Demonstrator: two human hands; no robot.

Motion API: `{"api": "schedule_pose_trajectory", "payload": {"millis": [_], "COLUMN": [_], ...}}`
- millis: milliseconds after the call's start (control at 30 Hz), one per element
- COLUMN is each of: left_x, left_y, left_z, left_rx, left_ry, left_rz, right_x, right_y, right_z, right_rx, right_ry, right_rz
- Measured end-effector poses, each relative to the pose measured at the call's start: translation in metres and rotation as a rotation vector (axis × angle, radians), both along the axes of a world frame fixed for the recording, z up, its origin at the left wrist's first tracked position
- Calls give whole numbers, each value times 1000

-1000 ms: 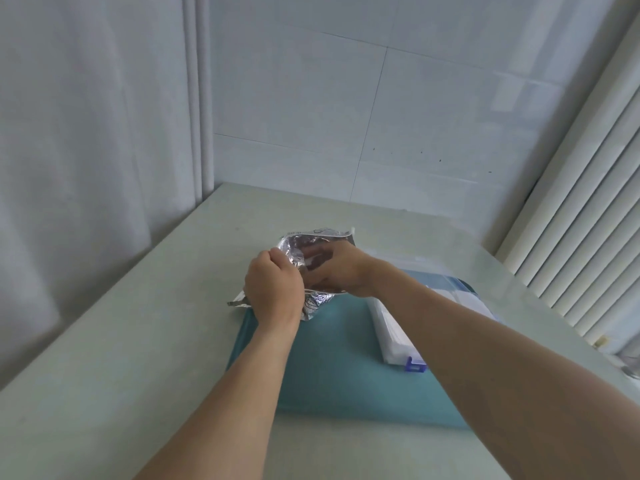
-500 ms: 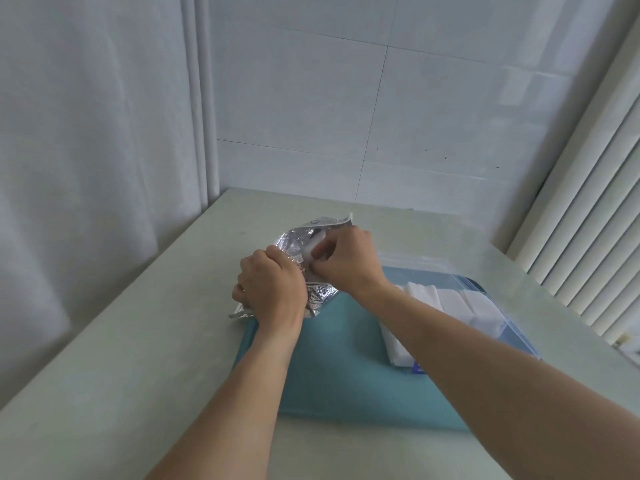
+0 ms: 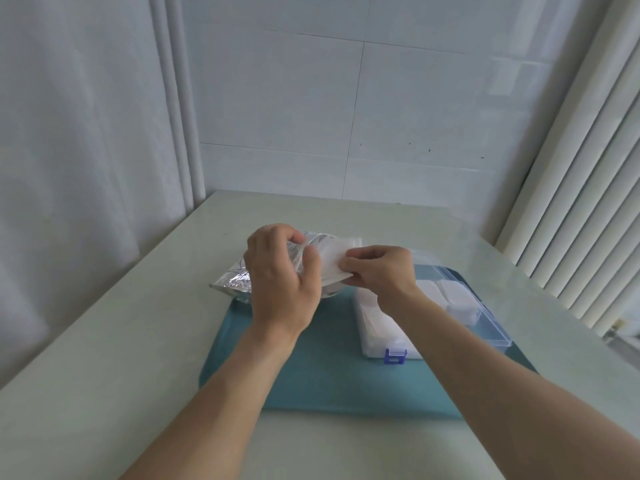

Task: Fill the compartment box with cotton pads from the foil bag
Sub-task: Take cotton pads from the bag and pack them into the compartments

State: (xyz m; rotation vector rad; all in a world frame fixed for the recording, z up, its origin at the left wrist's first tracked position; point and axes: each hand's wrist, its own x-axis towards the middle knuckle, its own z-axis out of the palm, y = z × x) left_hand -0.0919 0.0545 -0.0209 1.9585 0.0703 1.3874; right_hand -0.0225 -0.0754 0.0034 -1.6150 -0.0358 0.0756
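**Mia:** Where is the foil bag (image 3: 231,280)?

**Ben:** It lies just left of the compartment box (image 3: 429,315), at the far left corner of the blue mat (image 3: 322,368). The left hand (image 3: 282,271) grips its open top, fingers curled round the foil.

**Mia:** What is the right hand (image 3: 381,270) doing?

**Ben:** Its fingertips (image 3: 348,268) are pinching a white bunch of cotton pads (image 3: 330,259), partly out of the bag's mouth. The pads are not yet over the box.

**Mia:** Is the box full?

**Ben:** Not yet, I think. The box is open and I can see white pads in some parts. The arm hides other parts, so I cannot tell how many are left. This bunch must go in next.
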Motion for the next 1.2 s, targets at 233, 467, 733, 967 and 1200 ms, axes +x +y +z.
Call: {"api": "schedule_pose_trajectory", "payload": {"millis": [233,467,733,967,1200], "left_x": [5,3,5,4,-1], "left_y": [-6,7,8,6,4], "left_z": [-8,-8,-11,-8,-6], "left_rx": [367,247,68,-44,-60], "left_ry": [328,605,659,529,261], "left_rz": [14,70,-57,3,-73], "right_x": [1,1,3,14,10], "right_y": [-2,23,40,16,-26], "right_z": [3,6,-5,8,17], "right_rx": [-322,-475,-481,-99,169], "right_ry": [-94,-23,-116,-18,57], "right_rz": [84,326,359,221,275]}}
